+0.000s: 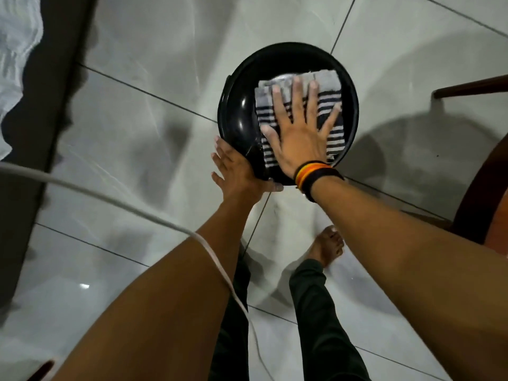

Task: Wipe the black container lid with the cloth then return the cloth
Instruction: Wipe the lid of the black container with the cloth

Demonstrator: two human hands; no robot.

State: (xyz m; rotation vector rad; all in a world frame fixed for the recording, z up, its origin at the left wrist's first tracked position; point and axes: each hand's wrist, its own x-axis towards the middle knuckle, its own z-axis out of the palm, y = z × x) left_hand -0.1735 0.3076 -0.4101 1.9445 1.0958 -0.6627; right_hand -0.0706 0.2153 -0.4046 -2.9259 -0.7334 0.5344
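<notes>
- The black container lid (239,116) is round and glossy, held up in the air above a pale tiled floor (137,105); no worktop carries it. It faces the head camera, so its whole shallow face is open to the wiping.
- The left hand (236,171) grips the lid's lower-left rim: its fingers lie along the outer edge while the thumb hooks the near edge. In my judgement this grip serves to steady the lid against the push of the other hand.
- The right hand (299,136) lies flat with fingers spread wide, palm pressed on the cloth (327,86). It pinches nothing; the flat spread looks chosen to hold a broad patch of cloth against the surface.
- The cloth is a folded towel, grey with dark stripes, covering the right and middle of the lid's face. The left part of the face shows bare and shiny.
- A banded wristband (313,171) sits on the right wrist.
- A pale cable (110,198) crosses the left forearm and runs down toward the floor, clear of the lid.
- A dark wooden piece of furniture (478,86) edges in at the right.
- The wiping step seems under way; returning the cloth is not yet done, and where it belongs is not visible.
</notes>
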